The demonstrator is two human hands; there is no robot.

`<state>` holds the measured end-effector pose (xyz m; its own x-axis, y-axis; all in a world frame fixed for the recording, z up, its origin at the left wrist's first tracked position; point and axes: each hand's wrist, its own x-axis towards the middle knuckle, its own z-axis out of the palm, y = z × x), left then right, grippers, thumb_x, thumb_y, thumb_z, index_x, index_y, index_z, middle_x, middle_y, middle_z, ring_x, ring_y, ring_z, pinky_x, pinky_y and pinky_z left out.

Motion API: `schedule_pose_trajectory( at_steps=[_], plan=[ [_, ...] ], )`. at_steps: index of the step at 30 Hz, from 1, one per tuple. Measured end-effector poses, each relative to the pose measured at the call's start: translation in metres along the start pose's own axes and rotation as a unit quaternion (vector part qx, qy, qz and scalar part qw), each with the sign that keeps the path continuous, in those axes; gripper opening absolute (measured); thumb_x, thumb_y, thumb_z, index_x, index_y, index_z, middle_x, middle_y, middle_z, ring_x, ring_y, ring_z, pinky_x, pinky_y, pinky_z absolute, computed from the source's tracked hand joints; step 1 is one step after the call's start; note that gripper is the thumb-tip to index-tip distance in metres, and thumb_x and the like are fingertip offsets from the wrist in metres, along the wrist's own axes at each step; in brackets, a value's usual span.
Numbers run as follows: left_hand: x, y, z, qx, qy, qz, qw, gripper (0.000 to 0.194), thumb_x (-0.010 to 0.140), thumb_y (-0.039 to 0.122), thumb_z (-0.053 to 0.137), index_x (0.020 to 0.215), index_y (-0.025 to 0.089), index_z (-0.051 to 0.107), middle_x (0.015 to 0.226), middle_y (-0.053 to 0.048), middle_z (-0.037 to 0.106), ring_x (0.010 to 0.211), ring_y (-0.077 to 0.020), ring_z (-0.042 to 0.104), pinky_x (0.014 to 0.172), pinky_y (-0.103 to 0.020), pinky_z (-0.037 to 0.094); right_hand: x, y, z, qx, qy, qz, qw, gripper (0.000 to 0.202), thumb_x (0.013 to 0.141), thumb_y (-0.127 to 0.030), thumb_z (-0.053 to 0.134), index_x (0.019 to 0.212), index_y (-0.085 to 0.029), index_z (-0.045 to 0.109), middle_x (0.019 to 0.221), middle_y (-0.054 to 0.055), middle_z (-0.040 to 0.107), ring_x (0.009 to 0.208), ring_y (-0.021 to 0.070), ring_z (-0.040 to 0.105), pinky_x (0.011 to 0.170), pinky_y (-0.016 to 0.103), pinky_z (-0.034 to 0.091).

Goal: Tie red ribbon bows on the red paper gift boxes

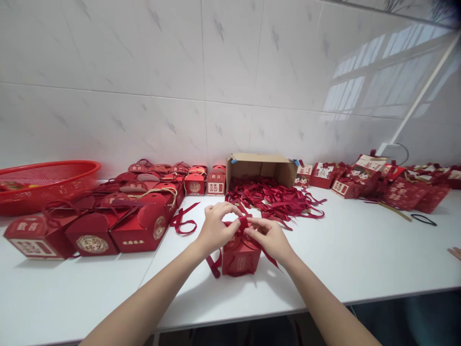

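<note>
A small red gift box (240,260) stands on the white table near its front edge, right below both hands. My left hand (219,226) is closed at the top of the box, pinching a dark red ribbon (244,223). From the right, my right hand (270,235) pinches the same ribbon with thumb and fingertips. One ribbon end hangs past the box's right side, and another strip lies at its left. The underside of the ribbon at the box top is hidden by my fingers.
Rows of red gift boxes (135,226) stand at left, beside a red plastic basket (72,180). A cardboard carton (259,166) on its side spills red ribbons (273,202). More boxes and bags (363,175) sit at right. Another person's fingers (455,253) show at the right edge.
</note>
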<state>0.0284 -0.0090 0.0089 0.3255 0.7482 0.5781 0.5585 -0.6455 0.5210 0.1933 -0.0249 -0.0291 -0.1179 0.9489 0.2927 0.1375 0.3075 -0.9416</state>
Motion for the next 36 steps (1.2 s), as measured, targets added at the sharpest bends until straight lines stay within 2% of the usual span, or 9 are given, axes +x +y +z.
schedule_pose_trajectory(
  at_steps=[4, 7, 11, 15, 19, 24, 29, 33, 36],
  plan=[
    [0.000, -0.003, -0.006, -0.070, -0.030, 0.021, 0.997, 0.008, 0.074, 0.019, 0.054, 0.078, 0.020, 0.061, 0.090, -0.003, 0.063, 0.090, -0.0195, 0.056, 0.087, -0.034, 0.039, 0.000, 0.005, 0.009, -0.044, 0.034, -0.063, 0.996, 0.015, 0.074, -0.029, 0.063, 0.080, -0.019, 0.072, 0.076, 0.003, 0.061, 0.068, 0.0147, 0.052, 0.062, 0.027, 0.042],
    [0.000, -0.013, -0.018, -0.105, -0.057, 0.031, 0.992, 0.022, 0.069, 0.017, 0.053, 0.089, 0.020, 0.060, 0.100, -0.004, 0.060, 0.099, -0.0214, 0.053, 0.091, -0.035, 0.039, -0.001, 0.004, 0.012, -0.018, 0.031, -0.066, 0.997, 0.015, 0.075, -0.028, 0.062, 0.081, -0.019, 0.071, 0.079, 0.004, 0.064, 0.070, 0.0154, 0.055, 0.063, 0.027, 0.043],
    [-0.002, -0.035, -0.026, -0.107, -0.076, -0.106, 0.986, 0.024, 0.072, 0.031, 0.054, 0.094, 0.019, 0.056, 0.104, -0.006, 0.059, 0.099, -0.0231, 0.054, 0.086, -0.037, 0.041, -0.004, 0.002, 0.010, 0.009, -0.017, -0.022, 1.000, 0.018, 0.077, -0.029, 0.059, 0.085, -0.018, 0.070, 0.073, 0.002, 0.066, 0.066, 0.0150, 0.056, 0.063, 0.027, 0.043],
    [-0.006, -0.055, -0.017, -0.098, -0.156, -0.165, 0.969, 0.029, 0.074, 0.046, 0.056, 0.081, 0.017, 0.056, 0.082, -0.003, 0.062, 0.078, -0.0185, 0.057, 0.070, -0.029, 0.044, -0.003, 0.002, 0.005, 0.035, -0.062, -0.022, 0.997, 0.020, 0.078, -0.031, 0.059, 0.087, -0.017, 0.070, 0.083, 0.005, 0.069, 0.077, 0.0177, 0.060, 0.071, 0.030, 0.046],
    [-0.007, -0.062, -0.013, -0.072, -0.167, -0.176, 0.967, 0.036, 0.068, 0.052, 0.059, 0.066, 0.017, 0.050, 0.058, 0.004, 0.048, 0.055, -0.0119, 0.043, 0.051, -0.023, 0.033, -0.001, -0.001, 0.004, 0.055, -0.079, 0.005, 0.995, 0.018, 0.076, -0.029, 0.061, 0.083, -0.016, 0.069, 0.083, 0.006, 0.070, 0.079, 0.0190, 0.062, 0.075, 0.032, 0.047],
    [-0.003, -0.048, -0.034, -0.100, -0.246, -0.196, 0.944, 0.043, 0.070, 0.052, 0.058, 0.050, 0.016, 0.045, 0.048, 0.007, 0.029, 0.047, -0.0075, 0.024, 0.046, -0.023, 0.018, -0.002, -0.008, 0.015, 0.031, -0.010, 0.025, 0.999, 0.014, 0.073, -0.025, 0.059, 0.073, -0.014, 0.067, 0.072, 0.006, 0.070, 0.068, 0.0178, 0.062, 0.067, 0.029, 0.047],
    [0.006, -0.015, -0.053, -0.205, -0.257, -0.182, 0.927, 0.033, 0.070, 0.043, 0.062, 0.055, 0.014, 0.058, 0.049, 0.005, 0.038, 0.046, -0.0063, 0.026, 0.044, -0.022, 0.019, -0.003, -0.008, 0.026, -0.013, 0.032, 0.012, 0.999, 0.015, 0.072, -0.023, 0.057, 0.074, -0.015, 0.069, 0.069, 0.004, 0.069, 0.064, 0.0170, 0.060, 0.062, 0.028, 0.045],
    [0.019, 0.009, -0.047, -0.240, -0.247, -0.155, 0.926, 0.030, 0.073, 0.043, 0.061, 0.070, 0.014, 0.068, 0.056, 0.002, 0.052, 0.045, -0.0063, 0.032, 0.042, -0.021, 0.022, -0.005, -0.006, 0.024, -0.036, 0.017, -0.022, 0.999, 0.016, 0.073, -0.023, 0.056, 0.078, -0.017, 0.070, 0.072, 0.003, 0.068, 0.064, 0.0164, 0.058, 0.061, 0.028, 0.044],
    [0.031, 0.018, -0.031, -0.251, -0.220, -0.130, 0.933, 0.031, 0.075, 0.044, 0.059, 0.074, 0.015, 0.069, 0.056, 0.002, 0.052, 0.047, -0.0072, 0.037, 0.043, -0.021, 0.026, -0.008, -0.005, 0.021, -0.039, -0.006, -0.038, 0.998, 0.015, 0.075, -0.025, 0.056, 0.077, -0.018, 0.069, 0.072, 0.002, 0.066, 0.064, 0.0154, 0.054, 0.060, 0.027, 0.042]
  ],
)
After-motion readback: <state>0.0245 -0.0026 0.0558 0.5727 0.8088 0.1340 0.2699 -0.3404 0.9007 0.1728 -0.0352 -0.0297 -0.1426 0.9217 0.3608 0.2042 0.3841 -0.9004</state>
